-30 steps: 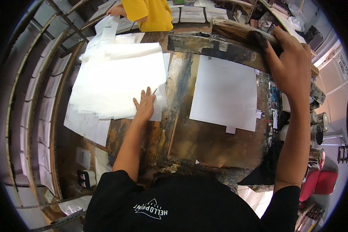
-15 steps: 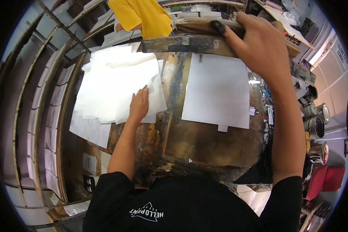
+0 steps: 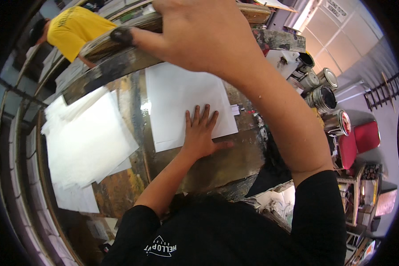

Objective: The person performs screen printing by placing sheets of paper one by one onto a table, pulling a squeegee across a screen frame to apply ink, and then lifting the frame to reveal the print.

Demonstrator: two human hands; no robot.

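The left hand (image 3: 199, 138) lies palm down, fingers (image 3: 205, 116) spread, its forearm (image 3: 167, 179) slanting rightward. The right arm (image 3: 277, 106) is raised, bent; the right hand (image 3: 197, 37) points its dark-tipped thumb (image 3: 146, 42) leftward.

Shirt (image 3: 235, 232): plain black cloth, dull finish
White print (image 3: 160, 250): small, on the shirt's left side, a pointed outline with lettering
Left sleeve (image 3: 139, 225): black, short, hem near the elbow
Right sleeve (image 3: 320, 206): black, short, wide hem
Left hand (image 3: 199, 136): bare
Right hand (image 3: 201, 37): thumb tip (image 3: 121, 35) under something black, cover or ink, unclear which
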